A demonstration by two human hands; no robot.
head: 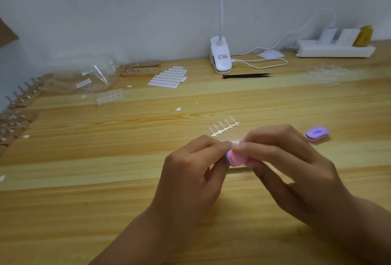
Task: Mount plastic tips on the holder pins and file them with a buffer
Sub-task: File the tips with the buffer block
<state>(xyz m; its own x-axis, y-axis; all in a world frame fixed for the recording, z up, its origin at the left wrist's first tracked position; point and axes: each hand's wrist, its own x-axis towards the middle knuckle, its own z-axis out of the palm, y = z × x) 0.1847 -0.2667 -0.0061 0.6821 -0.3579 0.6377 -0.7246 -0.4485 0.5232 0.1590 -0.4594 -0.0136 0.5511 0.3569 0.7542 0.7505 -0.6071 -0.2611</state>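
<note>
Head view, wooden desk against a pale wall.

Both hands meet over the near middle of the desk. The right hand has its fingers curled round a small pink-and-purple buffer and grips it from the right. The left hand is curled too, with thumb and forefinger pinching at the buffer's purple left end. Cannot tell whether a tip sits between those fingers, as the spot is too small and blurred.

Just beyond the hands lies a strip of clear plastic tips, flat on the desk and still joined on its runner. A second buffer, purple and oval, lies to the right of the hands, near them but apart.

Along the far edge:
- A white clip lamp stands at the middle, its neck running up out of view.
- Black tweezers lie just in front of the lamp.
- A white power strip sits at the far right corner, with a loose pile of clear tips in front of it.
- Left of the lamp are a sheet of white oval stickers and a wooden holder with pins.
- Left again are clear plastic bags.

More pin holders line the left edge. One loose white sticker lies mid-desk.
</note>
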